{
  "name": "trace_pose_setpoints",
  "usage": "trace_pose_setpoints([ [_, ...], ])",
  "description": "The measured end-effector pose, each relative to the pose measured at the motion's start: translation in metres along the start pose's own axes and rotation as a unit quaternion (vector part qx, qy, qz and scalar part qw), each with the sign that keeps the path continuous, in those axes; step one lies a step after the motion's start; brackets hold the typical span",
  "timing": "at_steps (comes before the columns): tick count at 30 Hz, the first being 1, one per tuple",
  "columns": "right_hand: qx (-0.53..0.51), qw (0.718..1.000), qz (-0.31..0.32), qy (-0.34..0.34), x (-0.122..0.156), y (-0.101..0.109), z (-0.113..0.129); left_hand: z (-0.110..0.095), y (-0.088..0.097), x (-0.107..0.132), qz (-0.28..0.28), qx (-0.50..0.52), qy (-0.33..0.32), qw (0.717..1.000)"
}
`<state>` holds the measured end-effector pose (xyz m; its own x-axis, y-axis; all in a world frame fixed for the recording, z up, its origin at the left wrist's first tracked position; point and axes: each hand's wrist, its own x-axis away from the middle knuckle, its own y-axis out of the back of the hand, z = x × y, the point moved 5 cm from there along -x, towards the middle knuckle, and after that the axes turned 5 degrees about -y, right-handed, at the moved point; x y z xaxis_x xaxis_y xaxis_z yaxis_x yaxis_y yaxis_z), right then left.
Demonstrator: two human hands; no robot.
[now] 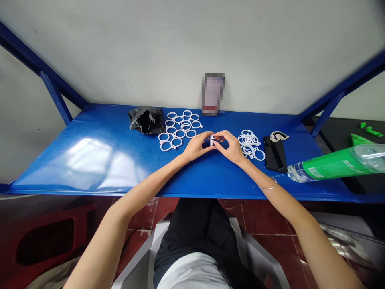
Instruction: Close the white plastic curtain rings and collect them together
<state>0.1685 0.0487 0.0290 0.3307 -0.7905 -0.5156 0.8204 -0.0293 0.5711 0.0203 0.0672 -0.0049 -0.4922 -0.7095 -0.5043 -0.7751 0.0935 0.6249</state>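
Observation:
Between my fingertips, over the middle of the blue tabletop, is a small white plastic piece [212,140]; it may be a ring seen edge-on. My left hand [197,146] pinches it from the left and my right hand [229,146] from the right. Just left of my left hand lies a spread of white curtain rings [176,143] with small eyelets. A second, tighter heap of white curtain rings [249,139] overlaps beside my right hand.
A torn black plastic bag [136,124] sits back left. On the right are a black phone [275,156], a cream-coloured strap-like item [278,137] and a green-labelled bottle [333,164]. A blurred upright device [213,94] leans on the wall. Blue struts [57,96] flank the blue table [90,160].

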Motion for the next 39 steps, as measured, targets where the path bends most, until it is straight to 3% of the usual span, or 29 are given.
trace_pose_setpoints([
  [4,-0.015,0.998,-0.021,-0.061,-0.001,0.001,-0.012,-0.002,0.003,-0.001,-0.027,0.034,-0.012,0.999],
  [8,-0.092,0.984,-0.014,-0.151,0.000,-0.003,-0.030,-0.006,0.004,-0.001,-0.051,0.038,-0.029,0.998],
  [15,-0.303,0.907,0.067,-0.286,0.005,-0.022,-0.046,-0.013,0.007,-0.002,-0.070,0.031,-0.053,0.996],
  [24,-0.383,0.850,0.046,-0.358,0.007,-0.019,-0.045,-0.005,0.007,-0.002,-0.081,0.054,-0.032,0.995],
  [39,-0.327,0.886,-0.033,-0.328,0.002,-0.005,-0.051,0.010,0.013,-0.003,-0.112,-0.036,-0.035,0.992],
])
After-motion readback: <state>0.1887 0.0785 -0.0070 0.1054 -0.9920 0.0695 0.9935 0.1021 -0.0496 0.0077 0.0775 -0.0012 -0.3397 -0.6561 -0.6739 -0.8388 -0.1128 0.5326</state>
